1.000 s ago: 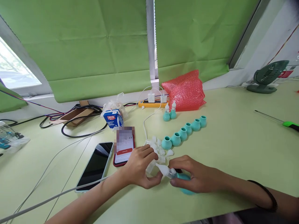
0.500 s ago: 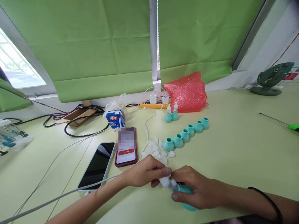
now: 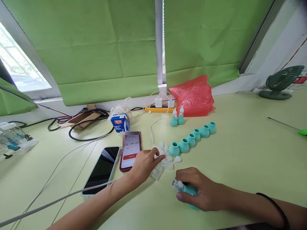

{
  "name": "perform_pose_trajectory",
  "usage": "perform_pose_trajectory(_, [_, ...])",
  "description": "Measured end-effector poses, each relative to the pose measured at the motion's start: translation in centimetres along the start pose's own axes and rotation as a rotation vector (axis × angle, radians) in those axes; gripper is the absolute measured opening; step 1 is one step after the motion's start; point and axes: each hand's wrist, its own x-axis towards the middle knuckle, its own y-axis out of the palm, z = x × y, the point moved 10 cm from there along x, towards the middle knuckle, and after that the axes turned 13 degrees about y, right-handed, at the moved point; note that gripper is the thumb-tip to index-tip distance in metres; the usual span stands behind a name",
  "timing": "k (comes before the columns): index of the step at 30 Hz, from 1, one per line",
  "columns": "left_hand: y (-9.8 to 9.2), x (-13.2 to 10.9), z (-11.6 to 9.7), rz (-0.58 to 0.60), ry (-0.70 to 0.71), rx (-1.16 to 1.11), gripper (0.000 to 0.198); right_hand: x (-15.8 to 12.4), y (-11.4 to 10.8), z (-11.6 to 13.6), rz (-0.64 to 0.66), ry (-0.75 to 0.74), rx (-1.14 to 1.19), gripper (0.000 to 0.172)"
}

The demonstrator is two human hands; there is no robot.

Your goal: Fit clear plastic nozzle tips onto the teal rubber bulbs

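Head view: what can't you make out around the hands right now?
- Teal bulb: mostly covered by the right hand; only its clear neck shows.
- Pile of clear tips: translucent and small; count unclear, and whether the left hand grips one is hidden by its fingers.
- Red phone: top of its screen is blurred.
- Green-handled tool: cut off by the right edge.

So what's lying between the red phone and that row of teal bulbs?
In the head view, the left hand reaches into a pile of clear plastic tips there.
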Motion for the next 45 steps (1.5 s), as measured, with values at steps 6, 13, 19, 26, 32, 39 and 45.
perform_pose_trajectory(6, [-0.4,0.1,-0.5,-0.026,0.059,0.016,0.013,0.7,0.1,-2.1,-0.012,0.134,0.137,0.031])
perform_pose_trajectory(13, [-2.1,-0.1,-2.9,-0.132,0.204,0.240,0.018,1.6,-1.0,-4.7,-0.082,0.325,0.317,0.024])
perform_pose_trajectory(19, [-2.5,-1.5,-8.2,-0.141,0.556,0.062,0.027,1.4,-0.8,-4.2,-0.088,0.288,0.173,0.016])
perform_pose_trajectory(26, [-1.4,-2.2,-9.2,-0.098,0.630,0.244,0.021,1.0,-0.5,-3.7,-0.045,0.291,0.178,0.009])
perform_pose_trajectory(32, [-1.9,-2.7,-9.7,-0.143,0.711,0.305,0.018,0.5,-0.9,-4.3,-0.095,0.336,0.285,0.024])
perform_pose_trajectory(39, [-2.3,-4.9,-12.6,-0.330,0.920,0.521,0.023,0.5,-0.9,-3.5,-0.138,0.284,0.160,0.017])
perform_pose_trajectory(45, [-2.3,-4.2,-12.0,-0.255,0.888,0.452,0.023,0.7,-0.9,-2.8,-0.132,0.227,0.069,0.007])
